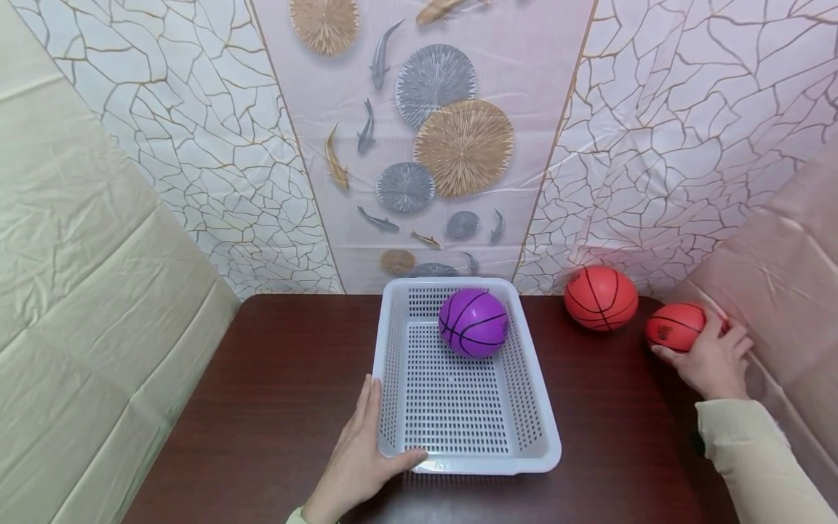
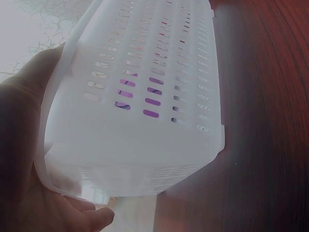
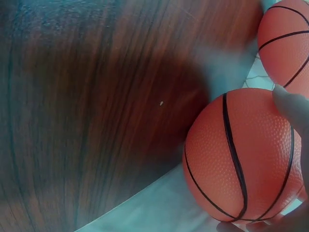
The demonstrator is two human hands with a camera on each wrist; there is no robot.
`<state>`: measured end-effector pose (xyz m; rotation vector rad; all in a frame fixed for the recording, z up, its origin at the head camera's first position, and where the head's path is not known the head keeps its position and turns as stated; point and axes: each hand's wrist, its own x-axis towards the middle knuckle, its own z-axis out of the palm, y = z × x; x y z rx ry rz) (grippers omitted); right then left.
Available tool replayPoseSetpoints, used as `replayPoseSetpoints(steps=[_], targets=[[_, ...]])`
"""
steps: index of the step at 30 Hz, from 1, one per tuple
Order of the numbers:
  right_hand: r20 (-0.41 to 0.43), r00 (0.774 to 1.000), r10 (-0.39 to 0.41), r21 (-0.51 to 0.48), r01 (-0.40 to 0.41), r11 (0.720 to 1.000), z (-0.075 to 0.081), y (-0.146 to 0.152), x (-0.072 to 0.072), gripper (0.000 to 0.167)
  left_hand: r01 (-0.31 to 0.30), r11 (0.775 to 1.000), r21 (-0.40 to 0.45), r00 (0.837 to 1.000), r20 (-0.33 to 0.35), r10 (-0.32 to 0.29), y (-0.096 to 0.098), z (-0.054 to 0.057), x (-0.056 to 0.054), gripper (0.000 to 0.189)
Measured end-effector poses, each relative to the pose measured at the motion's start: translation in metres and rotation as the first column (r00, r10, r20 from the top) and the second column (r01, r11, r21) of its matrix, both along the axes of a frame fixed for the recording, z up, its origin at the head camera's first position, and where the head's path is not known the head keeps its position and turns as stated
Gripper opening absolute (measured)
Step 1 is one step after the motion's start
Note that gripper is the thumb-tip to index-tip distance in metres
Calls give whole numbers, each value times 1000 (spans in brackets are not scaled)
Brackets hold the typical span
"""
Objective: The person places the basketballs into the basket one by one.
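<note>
A light grey slotted plastic basket [image 1: 548, 437] stands on the dark wooden table, with a purple toy basketball [image 1: 473, 324] inside near its far end. My left hand [image 1: 356, 447] rests at the basket's near left corner, fingers extended along the left rim and thumb over the front rim. In the left wrist view the purple ball shows through the slots. At the far right, my right hand [image 1: 716, 362] grips a red toy basketball [image 3: 236, 154], thumb and fingers spread round its sides. Another red basketball [image 1: 600, 298] sits just left of it.
A patterned cloth [image 1: 452, 240] with fish and round leaf shapes hangs behind the table [image 1: 294, 393]. Plain cloth walls rise at left and right, the right one [image 1: 772, 291] close beside my right hand.
</note>
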<state>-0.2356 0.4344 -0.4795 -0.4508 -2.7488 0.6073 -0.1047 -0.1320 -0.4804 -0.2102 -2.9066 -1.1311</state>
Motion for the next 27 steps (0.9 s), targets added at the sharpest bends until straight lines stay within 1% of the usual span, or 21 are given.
replayPoseSetpoints(steps=[5, 11, 19, 27], targets=[[-5, 1000, -2, 17, 2, 1000, -2, 1, 1, 113, 1, 1000, 4, 1000, -4, -1, 0, 1, 0, 127], [-45, 999, -17, 32, 18, 999, -7, 2, 4, 110, 4, 1000, 5, 1000, -4, -4, 0, 0, -1, 126], [-64, 997, -53, 16, 54, 998, -11, 1, 7, 106, 8, 1000, 0, 1000, -10, -8, 0, 0, -1, 128], [-140, 988, -59, 8, 60, 998, -8, -1, 9, 105, 8, 1000, -8, 1000, -19, -8, -1, -1, -1, 128]])
